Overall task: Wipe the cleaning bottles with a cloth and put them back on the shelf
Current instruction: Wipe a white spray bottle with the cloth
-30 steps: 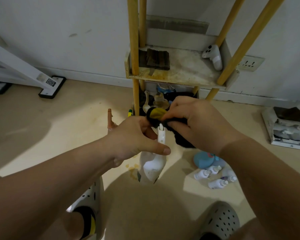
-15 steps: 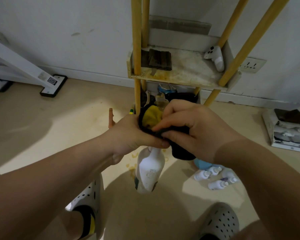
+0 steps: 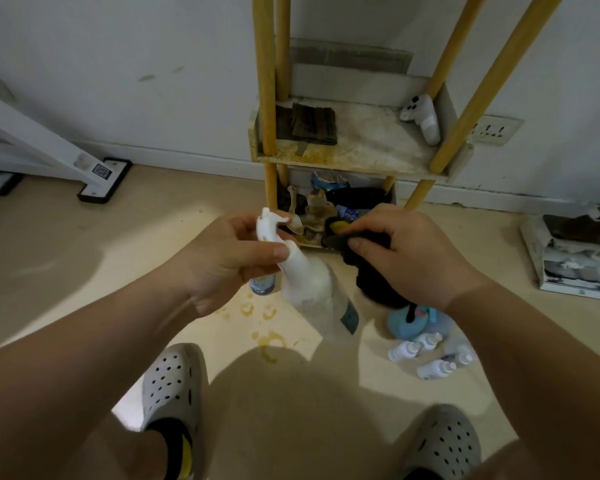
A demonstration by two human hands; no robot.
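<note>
The bottle (image 3: pixel 305 277) is made of smooth white plastic with a faint sheen, and the cloth (image 3: pixel 374 280) is seen as dark, soft, matt fabric. The shelf (image 3: pixel 371 147) is formed of a stained, matt board carried on smooth wooden poles (image 3: pixel 264 81).

One wide-angle camera, worn on the head, faces forward and steeply down. The left hand (image 3: pixel 222 261) and right hand (image 3: pixel 420 261) sit close at centre; grey perforated clogs (image 3: pixel 174 382) mark the near edge, the yellow-posted wooden shelf (image 3: pixel 378 147) the far wall.
</note>
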